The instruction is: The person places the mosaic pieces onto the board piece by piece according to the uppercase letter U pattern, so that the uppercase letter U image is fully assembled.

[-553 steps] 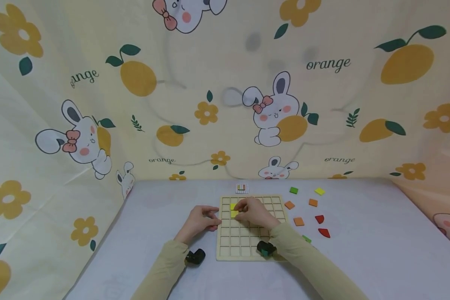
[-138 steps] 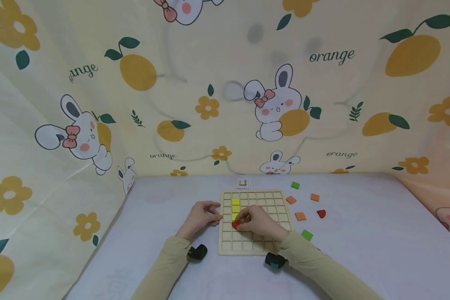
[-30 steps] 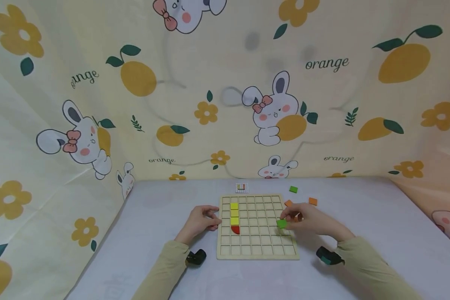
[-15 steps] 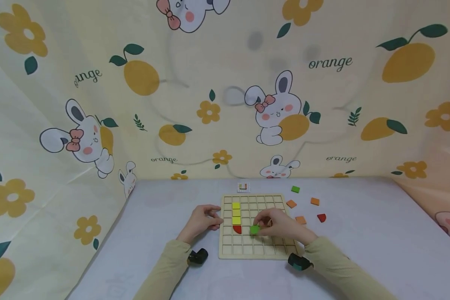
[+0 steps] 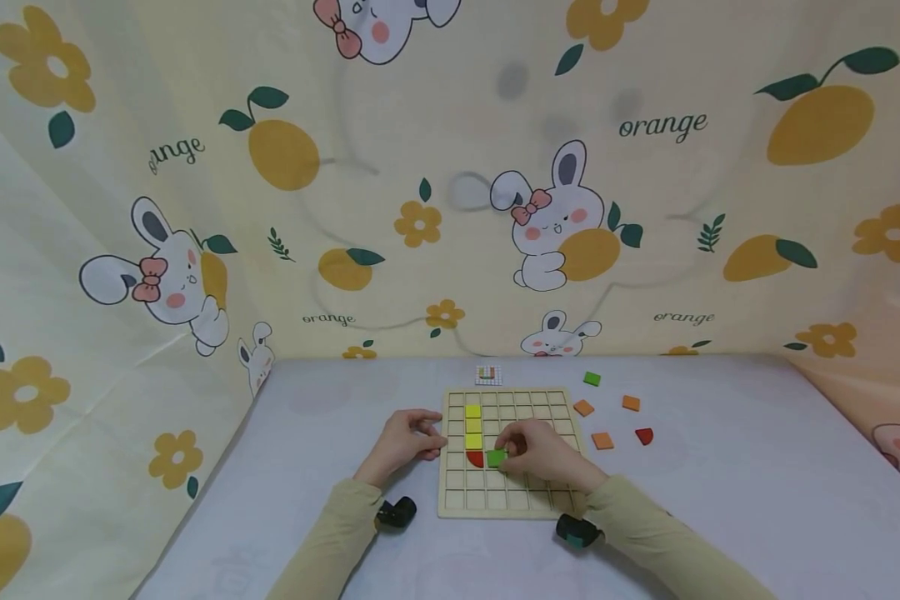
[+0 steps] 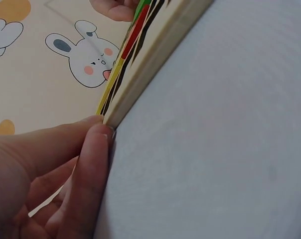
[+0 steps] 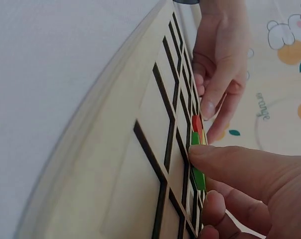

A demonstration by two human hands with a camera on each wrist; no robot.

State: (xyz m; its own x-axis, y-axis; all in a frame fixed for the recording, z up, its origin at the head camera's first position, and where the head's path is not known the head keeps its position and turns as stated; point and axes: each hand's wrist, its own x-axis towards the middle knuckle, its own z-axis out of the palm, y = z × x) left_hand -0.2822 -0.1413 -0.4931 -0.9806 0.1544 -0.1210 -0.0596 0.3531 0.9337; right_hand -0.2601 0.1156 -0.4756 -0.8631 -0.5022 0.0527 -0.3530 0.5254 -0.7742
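On the table lies a pale wooden grid board [image 5: 459, 498]. Down its left side run several yellow square tiles [image 5: 473, 426], with a red quarter-circle tile [image 5: 475, 458] just below them. My right hand [image 5: 537, 450] pinches a green square tile [image 5: 497, 459] between thumb and fingers, right beside the red tile and low over the grid. In the right wrist view the green tile [image 7: 197, 162] shows edge-on under the thumb. My left hand [image 5: 402, 442] touches the board's left edge with thumb and index fingertips, also seen in the left wrist view.
Right of the board lie loose tiles: several orange squares [image 5: 602, 441], a red quarter-circle [image 5: 644, 436] and a green square [image 5: 592, 379]. A small pattern card [image 5: 488, 375] sits behind the board. A printed cloth [image 5: 450, 275] stands behind the table.
Over the last second, my right hand has carried the green tile left across the board to the red tile. Earlier, yellow tiles and the red quarter-circle were put on the grid. The left hand stays put.
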